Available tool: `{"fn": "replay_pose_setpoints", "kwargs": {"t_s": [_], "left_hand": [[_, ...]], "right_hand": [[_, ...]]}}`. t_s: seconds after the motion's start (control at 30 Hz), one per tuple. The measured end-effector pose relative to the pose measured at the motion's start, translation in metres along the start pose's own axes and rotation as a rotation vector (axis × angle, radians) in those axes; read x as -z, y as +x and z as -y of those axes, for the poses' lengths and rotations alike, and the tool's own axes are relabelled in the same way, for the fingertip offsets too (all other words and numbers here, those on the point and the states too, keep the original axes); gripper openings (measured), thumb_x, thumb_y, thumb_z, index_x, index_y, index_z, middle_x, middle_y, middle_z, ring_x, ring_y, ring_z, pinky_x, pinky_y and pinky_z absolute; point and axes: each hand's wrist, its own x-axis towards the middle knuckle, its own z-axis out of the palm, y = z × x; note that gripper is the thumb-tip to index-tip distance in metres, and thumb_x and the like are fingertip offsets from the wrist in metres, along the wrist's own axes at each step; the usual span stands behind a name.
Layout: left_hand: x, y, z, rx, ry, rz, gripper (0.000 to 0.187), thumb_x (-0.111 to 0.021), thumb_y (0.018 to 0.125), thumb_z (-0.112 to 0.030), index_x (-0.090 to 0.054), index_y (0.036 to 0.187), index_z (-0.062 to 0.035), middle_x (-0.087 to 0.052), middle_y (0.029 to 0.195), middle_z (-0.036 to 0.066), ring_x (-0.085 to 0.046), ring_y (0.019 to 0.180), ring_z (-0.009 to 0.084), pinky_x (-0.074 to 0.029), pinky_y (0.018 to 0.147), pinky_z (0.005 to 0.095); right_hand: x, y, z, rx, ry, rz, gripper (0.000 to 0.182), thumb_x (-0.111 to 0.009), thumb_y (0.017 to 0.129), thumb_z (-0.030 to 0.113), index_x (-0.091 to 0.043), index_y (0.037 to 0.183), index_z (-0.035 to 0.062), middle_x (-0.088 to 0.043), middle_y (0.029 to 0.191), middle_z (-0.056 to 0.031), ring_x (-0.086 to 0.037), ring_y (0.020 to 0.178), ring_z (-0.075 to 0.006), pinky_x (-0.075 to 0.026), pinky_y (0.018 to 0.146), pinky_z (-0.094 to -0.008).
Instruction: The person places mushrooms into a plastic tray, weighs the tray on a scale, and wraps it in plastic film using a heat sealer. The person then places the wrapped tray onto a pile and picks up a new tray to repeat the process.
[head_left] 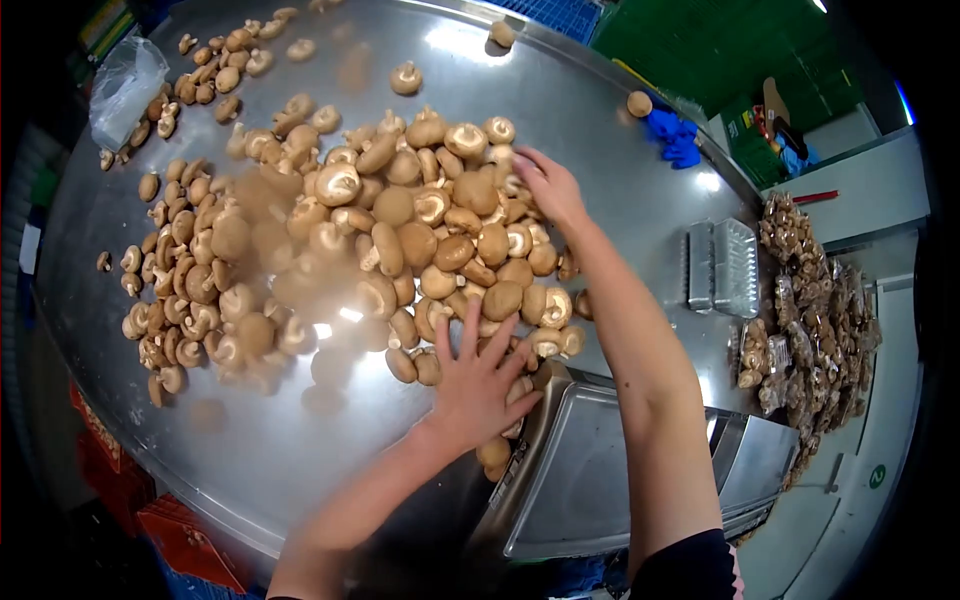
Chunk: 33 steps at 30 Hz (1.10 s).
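Observation:
A large heap of brown-capped shiitake mushrooms (pixel 416 243) lies on the steel table, many with pale stems turned up. My left hand (pixel 475 390) rests palm down at the near edge of this heap, its fingers spread over several mushrooms. At the heap's right side, my right hand (pixel 548 188) reaches in with fingers stretched toward the mushrooms there, touching them. Its fingertips are partly blurred, and I see no mushroom held in it. Beside my left hand stands a weighing scale with a metal tray (pixel 575 475); a few mushrooms sit between the hand and the scale.
More mushrooms (pixel 185 275) spread across the left of the steel table (pixel 400 465). A clear plastic bag (pixel 128 88) lies at the far left. To the right are blue gloves (pixel 673 138), clear plastic trays (pixel 722 267) and many packed mushrooms (pixel 815 320). Red crates (pixel 190 540) stand below the table.

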Motion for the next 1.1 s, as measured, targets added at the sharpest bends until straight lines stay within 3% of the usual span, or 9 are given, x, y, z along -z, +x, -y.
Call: {"fn": "replay_pose_setpoints", "kwargs": {"t_s": [0.17, 0.33, 0.53, 0.67, 0.77, 0.83, 0.9, 0.93, 1.1], "left_hand": [[0.005, -0.020, 0.005, 0.090, 0.056, 0.012, 0.057, -0.070, 0.066, -0.049, -0.062, 0.114, -0.0184, -0.043, 0.137, 0.007, -0.017, 0.137, 0.0447, -0.002, 0.103, 0.0682], [0.012, -0.082, 0.017, 0.149, 0.138, -0.009, 0.057, -0.072, 0.064, -0.042, -0.061, 0.115, -0.0188, -0.045, 0.132, 0.007, -0.023, 0.131, 0.0463, -0.002, 0.103, 0.0689], [0.066, -0.163, 0.043, 0.293, 0.383, 0.131, 0.049, -0.066, 0.075, -0.026, -0.056, 0.121, -0.0129, -0.051, 0.119, 0.010, -0.033, 0.120, 0.0440, -0.009, 0.106, 0.0643], [0.094, -0.198, 0.054, 0.285, 0.376, 0.092, 0.048, -0.064, 0.076, -0.022, -0.054, 0.120, -0.0079, -0.054, 0.115, 0.011, -0.035, 0.122, 0.0418, -0.009, 0.108, 0.0611], [0.110, -0.212, 0.048, 0.458, 0.240, 0.064, 0.042, -0.061, 0.076, -0.016, -0.054, 0.116, -0.0050, -0.057, 0.109, 0.012, -0.038, 0.124, 0.0404, -0.010, 0.110, 0.0588], [0.108, -0.233, 0.054, 0.402, 0.301, -0.116, 0.032, -0.061, 0.072, -0.011, -0.059, 0.103, -0.0028, -0.059, 0.096, 0.013, -0.047, 0.112, 0.0384, -0.017, 0.108, 0.0576], [0.119, -0.221, 0.034, 0.502, 0.240, -0.116, 0.028, -0.062, 0.070, -0.009, -0.059, 0.097, -0.0023, -0.058, 0.093, 0.013, -0.049, 0.106, 0.0367, -0.021, 0.107, 0.0561], [0.123, -0.209, 0.020, 0.551, 0.210, -0.117, 0.025, -0.062, 0.070, -0.009, -0.059, 0.094, -0.0020, -0.058, 0.092, 0.013, -0.050, 0.104, 0.0358, -0.023, 0.106, 0.0554], [0.066, -0.118, -0.026, -0.055, -0.156, -0.086, 0.036, -0.069, 0.065, -0.016, -0.062, 0.098, -0.0045, -0.058, 0.103, 0.011, -0.048, 0.108, 0.0353, -0.037, 0.092, 0.0489]], "right_hand": [[-0.051, -0.047, 0.023, 0.142, 0.259, 0.141, 0.063, -0.062, 0.082, 0.050, -0.049, 0.133, 0.0144, -0.063, 0.116, -0.0164, -0.059, 0.109, -0.0269, -0.043, 0.094, -0.0342], [-0.078, -0.112, 0.098, -0.091, 0.336, 0.590, 0.070, -0.060, 0.081, 0.058, -0.046, 0.135, 0.0167, -0.064, 0.110, -0.0192, -0.060, 0.105, -0.0262, -0.045, 0.092, -0.0362], [-0.196, -0.191, 0.139, 0.221, 0.401, 0.373, 0.070, -0.056, 0.086, 0.050, -0.031, 0.141, 0.0136, -0.053, 0.122, -0.0253, -0.057, 0.107, -0.0392, -0.046, 0.090, -0.0439], [-0.164, -0.221, 0.181, 0.434, 0.201, 0.492, 0.076, -0.055, 0.089, 0.047, -0.019, 0.143, 0.0085, -0.047, 0.124, -0.0280, -0.056, 0.106, -0.0395, -0.047, 0.090, -0.0450], [-0.084, -0.207, 0.179, 0.373, 0.252, 0.727, 0.065, -0.057, 0.089, 0.037, -0.030, 0.138, 0.0048, -0.051, 0.122, -0.0216, -0.059, 0.102, -0.0334, -0.048, 0.087, -0.0423], [-0.024, -0.177, 0.162, 0.136, -0.007, 0.553, 0.052, -0.060, 0.085, 0.022, -0.045, 0.131, 0.0039, -0.056, 0.119, -0.0161, -0.060, 0.100, -0.0245, -0.049, 0.082, -0.0381], [0.024, -0.145, 0.088, 0.177, 0.029, 0.162, 0.044, -0.057, 0.086, 0.028, -0.054, 0.124, 0.0066, -0.056, 0.120, -0.0180, -0.056, 0.108, -0.0318, -0.045, 0.090, -0.0396], [0.048, -0.126, 0.065, 0.137, -0.283, -0.071, 0.044, -0.054, 0.089, 0.034, -0.054, 0.124, 0.0084, -0.054, 0.123, -0.0174, -0.054, 0.108, -0.0333, -0.045, 0.091, -0.0405], [0.089, -0.118, -0.031, 0.110, -0.747, 0.060, 0.043, -0.048, 0.092, 0.041, -0.051, 0.126, 0.0160, -0.055, 0.114, -0.0144, -0.055, 0.106, -0.0325, -0.046, 0.088, -0.0403]]}}
